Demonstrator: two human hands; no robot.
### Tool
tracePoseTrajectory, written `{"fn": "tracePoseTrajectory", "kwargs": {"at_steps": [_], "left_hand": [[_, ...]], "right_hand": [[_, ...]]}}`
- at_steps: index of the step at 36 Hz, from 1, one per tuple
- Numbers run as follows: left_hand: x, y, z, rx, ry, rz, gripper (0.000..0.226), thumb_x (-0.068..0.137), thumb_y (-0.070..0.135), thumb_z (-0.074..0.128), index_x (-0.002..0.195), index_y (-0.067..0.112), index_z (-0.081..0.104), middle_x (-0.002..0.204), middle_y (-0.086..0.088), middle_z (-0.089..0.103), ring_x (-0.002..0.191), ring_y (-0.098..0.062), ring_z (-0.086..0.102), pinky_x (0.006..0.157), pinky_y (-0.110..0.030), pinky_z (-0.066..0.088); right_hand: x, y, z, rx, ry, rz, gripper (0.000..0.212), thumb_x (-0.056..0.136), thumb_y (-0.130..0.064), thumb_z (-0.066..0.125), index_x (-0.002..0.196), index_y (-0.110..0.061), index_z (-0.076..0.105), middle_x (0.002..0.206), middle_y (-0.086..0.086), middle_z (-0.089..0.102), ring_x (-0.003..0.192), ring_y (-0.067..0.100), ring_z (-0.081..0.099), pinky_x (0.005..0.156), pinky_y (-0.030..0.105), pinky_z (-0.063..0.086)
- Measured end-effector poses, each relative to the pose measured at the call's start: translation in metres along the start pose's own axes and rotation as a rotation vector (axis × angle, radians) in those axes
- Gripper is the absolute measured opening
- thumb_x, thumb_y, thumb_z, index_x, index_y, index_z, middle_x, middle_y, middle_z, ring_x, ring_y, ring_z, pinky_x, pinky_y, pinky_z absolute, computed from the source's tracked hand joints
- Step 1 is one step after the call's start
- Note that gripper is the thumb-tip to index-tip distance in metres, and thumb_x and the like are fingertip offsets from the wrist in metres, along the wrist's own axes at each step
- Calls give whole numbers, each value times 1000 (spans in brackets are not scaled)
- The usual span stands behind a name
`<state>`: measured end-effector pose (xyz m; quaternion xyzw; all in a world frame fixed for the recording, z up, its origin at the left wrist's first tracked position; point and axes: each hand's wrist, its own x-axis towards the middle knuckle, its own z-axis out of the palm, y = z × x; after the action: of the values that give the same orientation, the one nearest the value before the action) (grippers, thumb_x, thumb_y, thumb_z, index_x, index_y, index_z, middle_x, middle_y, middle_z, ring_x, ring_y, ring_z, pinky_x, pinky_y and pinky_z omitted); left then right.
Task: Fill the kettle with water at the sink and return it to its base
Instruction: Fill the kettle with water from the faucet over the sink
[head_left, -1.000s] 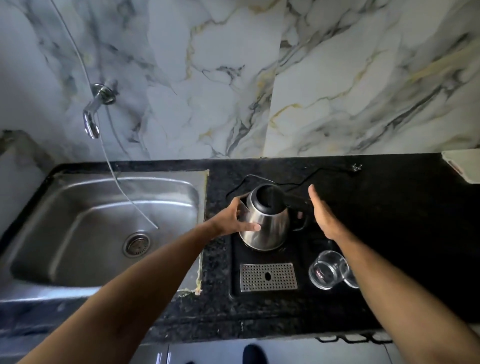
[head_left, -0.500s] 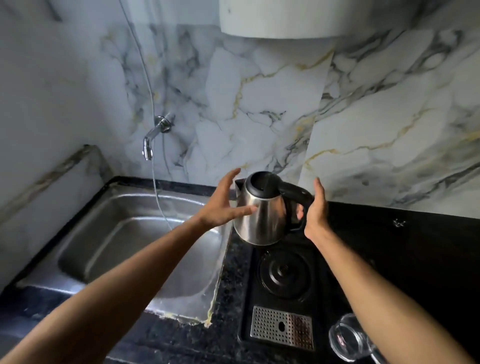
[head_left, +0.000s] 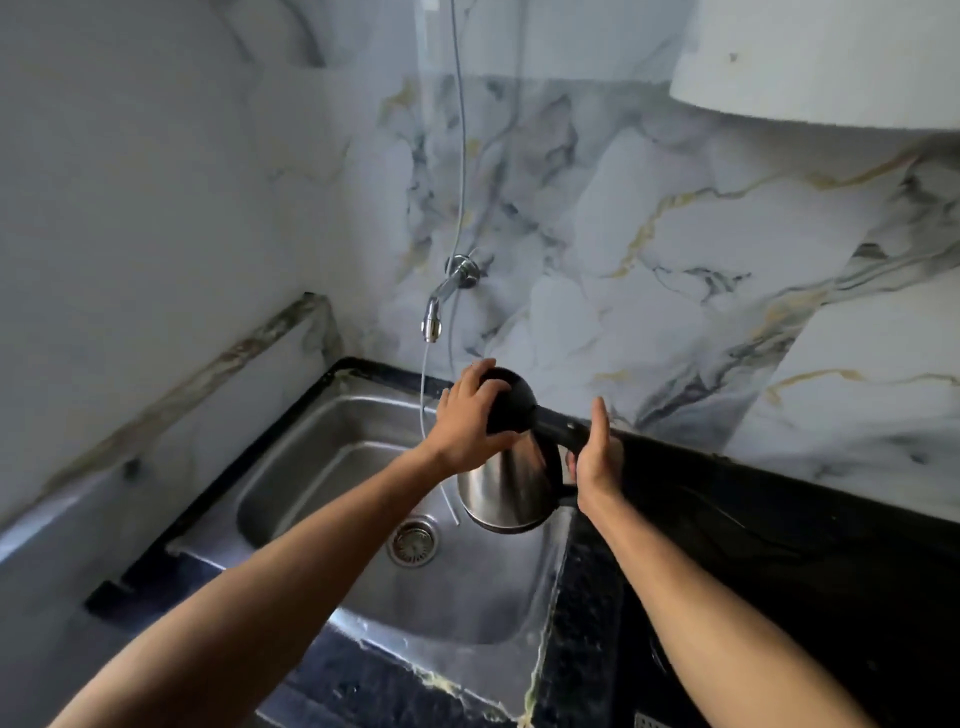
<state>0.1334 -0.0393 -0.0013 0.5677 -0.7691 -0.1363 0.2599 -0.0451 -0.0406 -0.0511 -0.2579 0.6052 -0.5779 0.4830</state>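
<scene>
At the near edge we note the speckled black countertop and the front lip of the stainless steel sink, with both forearms reaching forward over them. The kettle base, in frame half a second ago, is now out of view (the camera has swung left toward the basin).

Further in, the drain strainer sits bare in the basin. Just above and to its right we hold the steel kettle in the air, over the sink's right side; a second ago it was seated on its base, so the lift and carry are done.

Our right hand is at the black handle with fingers extended upward; how firmly it closes around the handle we cannot tell. Our left hand is cupped over the black lid, fingers curled on its dome and thumb against the steel wall.

Beyond, the wall tap stands left of and above the kettle, a thin hose hanging beside it. We judge that opening the lid and shifting the kettle left under the spout come next; filling has not begun.
</scene>
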Motion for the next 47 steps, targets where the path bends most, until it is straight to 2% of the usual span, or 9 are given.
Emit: {"fn": "tracePoseTrajectory", "kwargs": {"at_steps": [5,9,12,16,19,23,29,39,47], "left_hand": [[25,-33,-16,92,-62,212,78,76,35,80,139,3,46,162,-23,10,146,-39,21,117,-48,27],[48,-51,-18,63,-66,402,86,85,50,68,153,16,27,164,-16,7,151,-31,11,123,-41,13],[72,-74,-28,-180,-18,264,72,93,47,58,152,18,29,162,-13,22,150,-19,17,121,-32,16],[115,-130,-42,-205,216,-156,46,95,32,57,135,10,49,134,-16,54,122,-33,52,104,-46,42],[140,-164,-45,-66,55,-336,50,90,44,62,128,12,55,125,-15,56,113,-34,56,94,-44,47],[160,-173,-40,149,46,-281,53,82,60,64,106,13,62,104,-11,62,96,-33,60,74,-41,46],[176,-162,-37,268,67,-288,43,84,48,69,99,8,65,90,-12,66,86,-36,66,63,-36,40],[191,-181,-54,37,-177,-295,29,76,34,72,63,20,51,63,0,55,69,-26,58,48,-28,33],[193,-196,-61,-87,-193,-279,37,71,44,82,93,22,61,93,0,65,85,-21,60,72,-32,45]], "right_hand": [[10,18,46,112,37,77,61,91,-62,55,68,-6,63,52,1,59,40,9,54,34,17,37],[21,34,84,124,17,91,59,92,-64,49,76,-11,67,55,-8,66,45,3,61,38,15,41],[35,43,111,204,41,182,56,85,-67,57,86,-12,69,70,0,66,49,7,62,37,17,41],[61,54,143,154,47,194,67,70,-81,59,68,-14,58,55,0,54,38,10,52,34,19,35],[74,59,159,118,48,173,71,63,-86,57,60,-15,54,47,0,48,35,12,47,34,19,31],[88,65,175,87,59,144,70,63,-88,56,53,-18,53,44,1,45,35,15,43,35,23,29],[100,75,182,80,71,126,68,65,-85,56,57,-17,56,45,-2,49,39,13,47,40,27,32],[105,79,182,107,27,117,62,80,-76,53,59,-18,52,48,0,50,38,12,46,36,24,32],[103,77,190,128,-10,111,63,72,-80,54,58,-19,55,47,-1,50,36,12,43,34,22,29]]}}
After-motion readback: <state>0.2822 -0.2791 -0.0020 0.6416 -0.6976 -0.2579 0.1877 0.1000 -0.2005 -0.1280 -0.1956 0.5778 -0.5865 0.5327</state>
